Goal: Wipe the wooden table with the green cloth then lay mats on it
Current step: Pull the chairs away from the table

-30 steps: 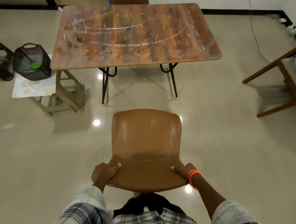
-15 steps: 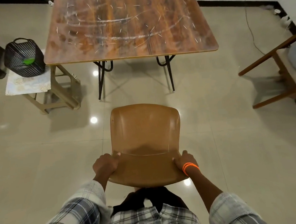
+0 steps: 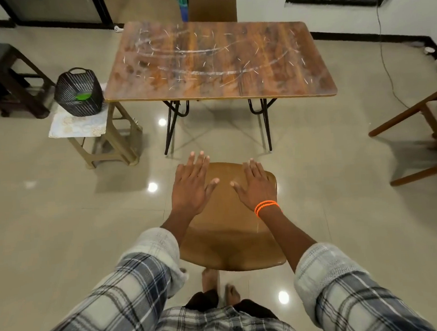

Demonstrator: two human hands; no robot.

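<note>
1. Head view: both hands are held flat with fingers spread above the brown chair (image 3: pixel 229 241); left hand (image 3: pixel 190 190) and right hand (image 3: pixel 256 187) are empty, nothing gripped.
2. Step in hand, as judged: wiping not yet started. The wooden table (image 3: pixel 216 63) is streaked with chalky white arcs and scattered pale slivers.
3. The green cloth (image 3: pixel 82 97) is seen inside the black slatted basket (image 3: pixel 78 93), which sits on a patterned mat (image 3: pixel 78 125) atop a beige stool (image 3: pixel 119 143), just beside the table's left end.
4. Next move, likely: the chair is to be passed and the cloth fetched from the basket.
5. Materials: tabletop glossy wood-grain laminate with rounded corners on thin black metal legs; chair a smooth moulded shell; floor polished tile with lamp glare.
6. Whether more mats lie under the basket cannot be told.
</note>
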